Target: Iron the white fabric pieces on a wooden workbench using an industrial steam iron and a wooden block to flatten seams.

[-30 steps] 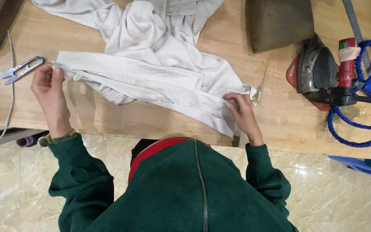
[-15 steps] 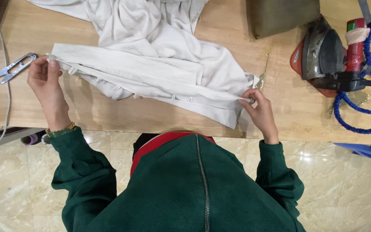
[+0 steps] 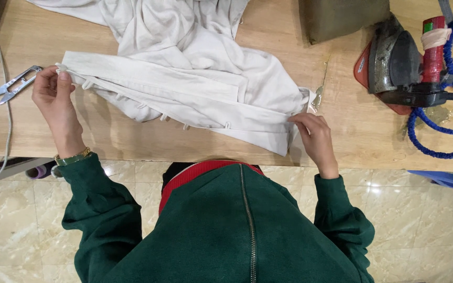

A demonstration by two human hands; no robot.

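Person in a green jacket stretching a white garment point(image 3: 184, 89) flat across a wooden table point(image 3: 132, 141).
Left hand point(image 3: 53, 97) pinches the garment's band at one end, right hand point(image 3: 313, 133) pinches the other; an iron point(image 3: 394, 63) rests far right, small snips point(image 3: 14, 84) far left.
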